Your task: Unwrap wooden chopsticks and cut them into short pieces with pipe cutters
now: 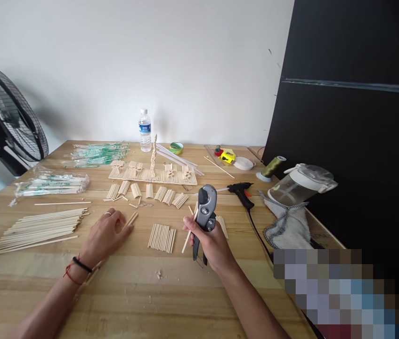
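Note:
My left hand (pixel 104 236) rests on the table with its fingers curled over thin wooden sticks (pixel 132 219). Their ends poke out past the thumb, and more stick length shows under the wrist. My right hand (pixel 209 240) is closed around a grey hand-held cutter (pixel 206 207), held upright with its black handles pointing down. A single wooden stick (pixel 186 241) is pinched in that hand beside the tool. Between the hands lies a row of short cut sticks (pixel 161 238). A few tiny offcuts (pixel 158 274) are scattered nearer to me.
Long sticks (pixel 40 228) lie at left, near bagged sticks (pixel 52 183). Behind sit small stick panels (pixel 135 190) and a stick-built model (pixel 153 174). A water bottle (pixel 145 132), glue gun (pixel 243 193), thread spool (pixel 273 167), jug (pixel 296 183) and fan (pixel 6 108) surround them.

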Demonstrator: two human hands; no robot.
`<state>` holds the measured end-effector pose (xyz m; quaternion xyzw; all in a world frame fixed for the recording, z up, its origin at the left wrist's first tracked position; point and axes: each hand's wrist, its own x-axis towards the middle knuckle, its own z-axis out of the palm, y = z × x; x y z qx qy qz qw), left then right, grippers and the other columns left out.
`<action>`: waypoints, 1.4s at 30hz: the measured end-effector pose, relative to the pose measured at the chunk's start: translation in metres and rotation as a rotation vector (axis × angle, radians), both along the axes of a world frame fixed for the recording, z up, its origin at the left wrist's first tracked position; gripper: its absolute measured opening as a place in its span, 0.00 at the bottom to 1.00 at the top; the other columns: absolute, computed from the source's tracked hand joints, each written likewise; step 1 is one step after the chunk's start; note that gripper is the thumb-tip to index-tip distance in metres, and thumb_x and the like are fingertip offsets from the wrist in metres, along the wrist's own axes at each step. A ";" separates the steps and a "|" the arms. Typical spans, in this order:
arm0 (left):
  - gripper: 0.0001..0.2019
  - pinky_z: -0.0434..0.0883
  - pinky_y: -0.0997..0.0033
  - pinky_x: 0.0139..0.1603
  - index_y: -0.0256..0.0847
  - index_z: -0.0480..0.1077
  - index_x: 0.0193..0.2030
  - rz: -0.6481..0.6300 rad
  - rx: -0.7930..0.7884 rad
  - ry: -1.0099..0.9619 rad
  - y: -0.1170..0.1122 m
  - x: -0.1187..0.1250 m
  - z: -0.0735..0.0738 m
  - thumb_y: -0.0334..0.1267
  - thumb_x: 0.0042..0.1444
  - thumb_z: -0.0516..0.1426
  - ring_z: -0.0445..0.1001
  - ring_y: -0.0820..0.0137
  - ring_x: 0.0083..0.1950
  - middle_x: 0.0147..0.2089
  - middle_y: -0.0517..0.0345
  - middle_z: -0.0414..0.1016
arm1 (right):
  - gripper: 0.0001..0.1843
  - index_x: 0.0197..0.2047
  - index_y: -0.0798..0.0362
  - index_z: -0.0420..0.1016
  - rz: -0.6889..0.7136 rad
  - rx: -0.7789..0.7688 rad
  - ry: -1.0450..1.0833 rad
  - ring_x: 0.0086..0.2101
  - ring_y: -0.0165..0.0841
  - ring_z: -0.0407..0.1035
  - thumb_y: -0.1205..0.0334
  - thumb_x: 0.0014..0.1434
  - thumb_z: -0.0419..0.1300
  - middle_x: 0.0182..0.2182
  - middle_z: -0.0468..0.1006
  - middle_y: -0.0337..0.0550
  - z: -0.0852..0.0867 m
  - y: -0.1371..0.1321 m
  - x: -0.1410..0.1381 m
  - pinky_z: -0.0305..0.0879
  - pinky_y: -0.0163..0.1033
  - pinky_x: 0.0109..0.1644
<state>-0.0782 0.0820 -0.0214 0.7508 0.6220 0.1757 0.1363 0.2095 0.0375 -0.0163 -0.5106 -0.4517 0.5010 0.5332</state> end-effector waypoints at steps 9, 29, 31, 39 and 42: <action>0.14 0.66 0.69 0.29 0.43 0.64 0.33 -0.062 -0.093 -0.372 -0.021 0.023 0.016 0.51 0.60 0.57 0.71 0.68 0.28 0.27 0.62 0.70 | 0.18 0.32 0.52 0.79 0.083 0.043 -0.001 0.27 0.36 0.71 0.45 0.59 0.69 0.22 0.77 0.39 0.005 -0.002 -0.001 0.65 0.40 0.36; 0.16 0.77 0.70 0.38 0.39 0.73 0.56 -0.410 -0.700 -1.232 -0.069 0.064 0.028 0.44 0.66 0.63 0.80 0.66 0.42 0.51 0.44 0.78 | 0.12 0.35 0.51 0.81 0.124 0.063 0.166 0.32 0.35 0.72 0.52 0.58 0.72 0.27 0.79 0.39 0.008 -0.007 -0.013 0.70 0.40 0.41; 0.17 0.78 0.67 0.41 0.40 0.73 0.59 -0.428 -0.680 -1.231 -0.069 0.062 0.029 0.44 0.67 0.61 0.80 0.64 0.44 0.53 0.43 0.78 | 0.12 0.36 0.51 0.81 0.119 0.065 0.175 0.32 0.35 0.73 0.51 0.58 0.72 0.27 0.79 0.39 0.007 -0.007 -0.012 0.70 0.40 0.41; 0.16 0.79 0.67 0.41 0.41 0.74 0.59 -0.407 -0.642 -1.251 -0.070 0.064 0.024 0.44 0.69 0.59 0.81 0.64 0.44 0.56 0.43 0.79 | 0.12 0.37 0.50 0.81 0.139 0.082 0.124 0.35 0.38 0.75 0.50 0.59 0.71 0.30 0.80 0.40 0.008 -0.011 -0.016 0.72 0.41 0.42; 0.17 0.80 0.67 0.42 0.39 0.74 0.58 -0.375 -0.641 -1.237 -0.070 0.065 0.023 0.46 0.68 0.60 0.82 0.65 0.43 0.54 0.43 0.80 | 0.12 0.38 0.50 0.82 0.129 0.082 0.114 0.35 0.37 0.74 0.50 0.59 0.71 0.31 0.80 0.40 0.007 -0.012 -0.017 0.71 0.41 0.43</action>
